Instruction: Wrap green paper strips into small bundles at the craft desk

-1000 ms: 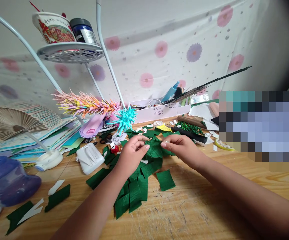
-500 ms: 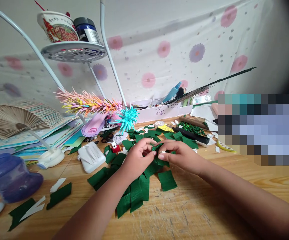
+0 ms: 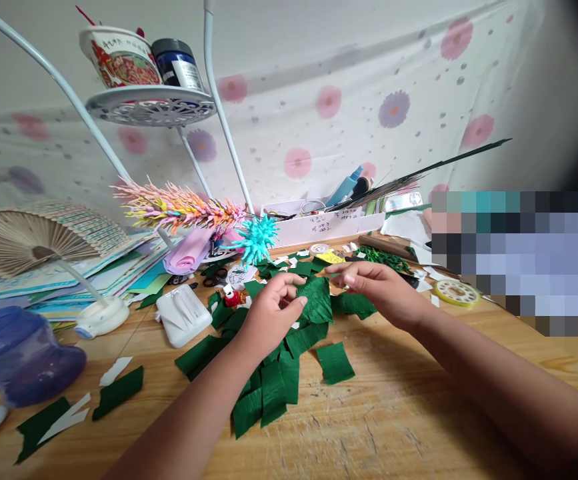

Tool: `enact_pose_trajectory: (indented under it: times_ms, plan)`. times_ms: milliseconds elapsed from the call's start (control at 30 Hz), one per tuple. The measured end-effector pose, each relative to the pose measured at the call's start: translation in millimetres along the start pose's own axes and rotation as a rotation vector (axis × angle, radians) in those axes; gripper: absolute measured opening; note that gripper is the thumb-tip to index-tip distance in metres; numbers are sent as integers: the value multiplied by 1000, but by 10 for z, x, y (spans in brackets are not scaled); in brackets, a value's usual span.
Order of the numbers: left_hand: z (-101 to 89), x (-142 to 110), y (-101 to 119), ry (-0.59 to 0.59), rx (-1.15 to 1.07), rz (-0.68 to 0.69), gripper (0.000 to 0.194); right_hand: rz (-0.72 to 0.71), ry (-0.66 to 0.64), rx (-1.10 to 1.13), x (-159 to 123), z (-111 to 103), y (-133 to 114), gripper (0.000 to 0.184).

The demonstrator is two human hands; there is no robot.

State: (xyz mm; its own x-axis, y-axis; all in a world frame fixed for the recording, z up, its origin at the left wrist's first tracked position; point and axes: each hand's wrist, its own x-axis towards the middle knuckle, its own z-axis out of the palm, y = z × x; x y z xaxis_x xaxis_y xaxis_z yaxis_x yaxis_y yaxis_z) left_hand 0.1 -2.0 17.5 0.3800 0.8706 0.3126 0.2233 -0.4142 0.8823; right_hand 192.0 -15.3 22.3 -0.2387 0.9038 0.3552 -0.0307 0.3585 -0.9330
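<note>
A crinkled green crepe paper piece (image 3: 317,300) stands out from the fingers of my left hand (image 3: 276,310), its left edge at the thumb and fingertips. To its right, my right hand (image 3: 379,290) is apart from the paper, fingers loosely bent and thumb below them, with nothing visible in it. Beneath both hands lies a heap of cut green crepe paper pieces (image 3: 273,393). One separate green square (image 3: 336,363) lies on the wood nearer to me.
A white box (image 3: 183,315) and a purple-blue tape dispenser (image 3: 33,360) stand left. Behind are a turquoise spiky flower (image 3: 257,240), a pink-orange one (image 3: 179,207), and a long white tray (image 3: 319,230). A yellow tape roll (image 3: 456,291) lies right, near a pixelated area.
My right hand has moved right, away from my left. The green paper between the hands, bunched and mostly covered before, now shows as a spread square at my left hand.
</note>
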Motion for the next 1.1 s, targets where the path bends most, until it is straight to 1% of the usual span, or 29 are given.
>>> enact_pose_trajectory:
  times_ms: [100, 133, 200, 267, 367, 467, 533, 567, 600, 633, 700, 767, 833, 867, 933, 1033, 1100]
  plan:
    - [0, -2, 0, 4, 2, 5, 20, 18, -248, -88, -28, 45, -39, 18]
    - [7, -9, 2, 0, 7, 2, 21, 35, -302, -121, -38, 74, -47, 19]
    - [29, -30, 7, -13, 37, 4, 22, 80, -350, -167, -51, 132, -50, 22]
    - [55, -54, 15, -26, 87, 28, 23, 105, -342, -215, -52, 169, -37, 24]
    - [65, -70, 28, -25, 139, 78, 22, 72, -320, -287, -40, 168, -11, 27]
    - [-1, -44, 26, 19, 126, 101, 19, 33, -312, -296, -30, 134, -10, 28]
    - [-72, -13, 13, 50, 85, 87, 19, 17, -315, -313, -33, 116, -27, 28]
    - [-104, 0, 6, 45, 62, 66, 20, 10, -322, -329, -37, 113, -37, 28]
    - [-128, 9, 3, 18, 41, 37, 22, 2, -334, -348, -42, 113, -47, 27]
    - [-141, 12, 3, -33, 26, 2, 24, -8, -352, -368, -48, 117, -55, 27]
    - [-127, 2, 22, -167, 25, -48, 31, -41, -394, -419, -58, 132, -63, 27]
    - [-73, -22, 64, -258, 84, -11, 34, -91, -432, -485, -64, 149, -61, 27]
    - [-6, -45, 115, -279, 183, 71, 31, -143, -460, -549, -65, 161, -53, 27]
    - [22, -52, 136, -279, 229, 100, 28, -163, -467, -574, -66, 164, -48, 27]
    - [59, -56, 160, -250, 272, 98, 22, -186, -474, -608, -66, 163, -42, 27]
    - [63, -46, 144, -140, 227, 7, 18, -187, -465, -619, -68, 158, -46, 24]
    - [46, -38, 120, -93, 174, -60, 17, -178, -462, -614, -69, 160, -54, 22]
